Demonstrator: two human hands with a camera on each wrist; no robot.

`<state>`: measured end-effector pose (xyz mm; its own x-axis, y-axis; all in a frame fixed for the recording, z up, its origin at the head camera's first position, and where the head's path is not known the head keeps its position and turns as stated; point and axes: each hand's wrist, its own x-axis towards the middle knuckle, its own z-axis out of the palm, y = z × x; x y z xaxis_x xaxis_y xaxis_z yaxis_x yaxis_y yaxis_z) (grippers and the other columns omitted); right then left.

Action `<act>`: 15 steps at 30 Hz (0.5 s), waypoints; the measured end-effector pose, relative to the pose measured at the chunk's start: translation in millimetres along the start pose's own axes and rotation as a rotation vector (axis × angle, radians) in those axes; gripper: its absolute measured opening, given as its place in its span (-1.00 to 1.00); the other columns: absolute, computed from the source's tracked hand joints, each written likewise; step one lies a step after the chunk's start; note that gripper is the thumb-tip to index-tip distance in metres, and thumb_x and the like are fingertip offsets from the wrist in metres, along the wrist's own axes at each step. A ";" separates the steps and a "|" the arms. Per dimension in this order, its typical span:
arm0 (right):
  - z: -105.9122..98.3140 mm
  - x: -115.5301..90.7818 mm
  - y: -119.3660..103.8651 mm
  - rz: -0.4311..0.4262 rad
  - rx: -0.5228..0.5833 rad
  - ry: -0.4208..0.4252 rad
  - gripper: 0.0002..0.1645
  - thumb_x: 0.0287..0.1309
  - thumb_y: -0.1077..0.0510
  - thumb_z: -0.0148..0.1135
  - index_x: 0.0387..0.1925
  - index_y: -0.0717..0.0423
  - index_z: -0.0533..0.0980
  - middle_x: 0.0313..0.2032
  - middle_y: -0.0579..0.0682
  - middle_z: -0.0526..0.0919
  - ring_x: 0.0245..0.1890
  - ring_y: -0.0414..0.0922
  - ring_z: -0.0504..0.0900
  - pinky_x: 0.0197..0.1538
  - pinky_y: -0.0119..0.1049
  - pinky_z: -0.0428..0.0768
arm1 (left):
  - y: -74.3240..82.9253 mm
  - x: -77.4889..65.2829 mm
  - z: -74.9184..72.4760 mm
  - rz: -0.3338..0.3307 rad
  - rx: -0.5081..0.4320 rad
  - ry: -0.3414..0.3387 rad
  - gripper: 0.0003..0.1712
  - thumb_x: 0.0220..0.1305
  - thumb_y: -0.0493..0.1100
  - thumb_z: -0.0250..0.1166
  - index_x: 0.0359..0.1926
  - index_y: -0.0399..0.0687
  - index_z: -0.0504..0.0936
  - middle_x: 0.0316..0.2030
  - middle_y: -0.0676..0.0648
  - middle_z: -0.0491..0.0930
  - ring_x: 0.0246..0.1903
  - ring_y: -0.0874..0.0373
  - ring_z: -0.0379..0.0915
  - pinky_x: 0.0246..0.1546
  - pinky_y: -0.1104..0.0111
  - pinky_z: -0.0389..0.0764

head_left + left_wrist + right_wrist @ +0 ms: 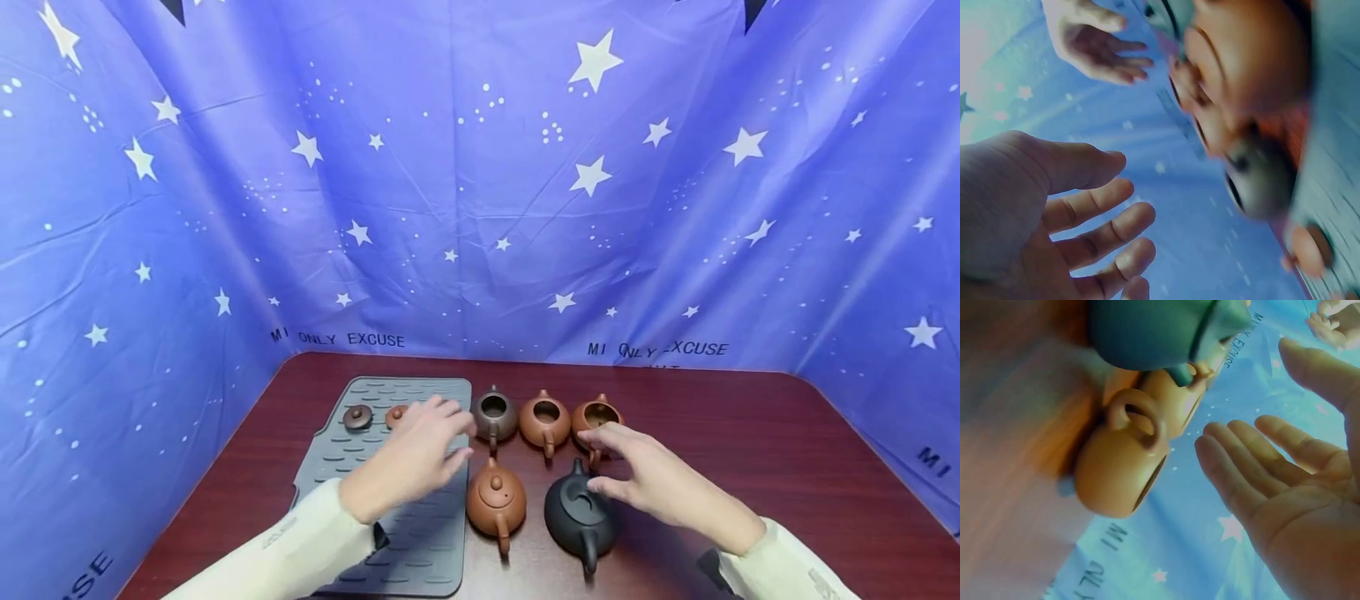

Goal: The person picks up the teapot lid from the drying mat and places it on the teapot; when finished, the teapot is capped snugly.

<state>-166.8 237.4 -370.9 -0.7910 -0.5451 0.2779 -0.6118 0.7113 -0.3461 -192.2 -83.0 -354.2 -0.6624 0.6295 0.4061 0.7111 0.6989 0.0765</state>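
My left hand (420,446) hovers above the grey mat with its fingers apart, holding nothing and partly covering an orange-brown lid (394,414). Beside that lid lies a dark brown lid (357,417). Empty as well, my right hand (648,477) hangs with loose fingers over the black teapot (573,521) and the right-hand lidless brown teapot (597,414), partly hiding both. A brown teapot (497,500) with its lid on stands between the hands. Behind it are a lidless dark grey teapot (483,425) and a lidless brown teapot (534,429).
The grey ridged mat (420,550) takes up the left part of the dark red table (750,425). A blue curtain (465,183) with white stars hangs behind the table and along both sides.
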 end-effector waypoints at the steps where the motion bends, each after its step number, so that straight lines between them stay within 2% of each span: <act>1: -0.8 4.9 -0.6 -0.004 0.006 -0.014 -0.38 0.00 0.07 0.42 0.10 0.19 0.47 -0.01 -0.04 0.56 -0.08 -0.12 0.55 -0.08 -0.14 0.53 | -7.3 -4.6 -2.1 -0.018 0.007 0.008 -0.79 0.06 -0.10 0.39 -0.25 0.03 0.60 -0.30 0.09 0.54 -0.29 0.16 0.34 -0.31 0.28 0.37; 3: -1.7 14.5 -1.5 -0.019 0.025 -0.040 -0.39 0.01 0.08 0.41 0.11 0.17 0.46 -0.05 -0.08 0.55 -0.17 -0.17 0.55 -0.15 -0.21 0.53 | -23.2 -13.9 -5.4 -0.057 0.021 0.030 -0.75 0.03 -0.14 0.40 -0.22 -0.03 0.61 -0.30 0.06 0.55 -0.29 0.13 0.36 -0.31 0.25 0.39; 7: 2.1 34.9 -3.1 -0.047 0.030 -0.061 -0.40 0.01 0.07 0.41 0.11 0.14 0.47 -0.09 -0.11 0.55 -0.18 -0.19 0.51 -0.13 -0.23 0.50 | -55.4 -33.6 -8.9 -0.138 0.058 0.068 -0.74 -0.02 -0.21 0.44 -0.25 -0.04 0.61 -0.35 0.05 0.54 -0.31 0.09 0.40 -0.32 0.20 0.43; 10: 8.8 50.2 -2.9 -0.060 0.011 -0.049 -0.41 -0.01 0.07 0.43 0.08 0.15 0.48 -0.04 -0.01 0.59 -0.02 -0.09 0.53 0.01 -0.12 0.47 | -75.3 -47.2 -9.8 -0.203 0.069 0.064 -0.73 -0.03 -0.22 0.46 -0.26 -0.03 0.61 -0.37 0.05 0.53 -0.33 0.07 0.40 -0.35 0.19 0.44; 15: 18.5 71.4 -0.8 -0.053 0.012 -0.035 -0.46 -0.02 0.10 0.43 0.02 0.17 0.50 -0.09 0.04 0.60 -0.06 -0.04 0.57 -0.03 -0.12 0.50 | -99.3 -61.4 -6.5 -0.305 0.044 0.036 -0.70 -0.02 -0.23 0.45 -0.21 -0.07 0.62 -0.34 0.01 0.56 -0.35 0.06 0.37 -0.35 0.19 0.42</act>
<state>-223.0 189.7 -367.4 -0.7568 -0.5977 0.2646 -0.6531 0.6753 -0.3426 -220.6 -193.3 -380.8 -0.8344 0.3768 0.4022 0.4694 0.8683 0.1603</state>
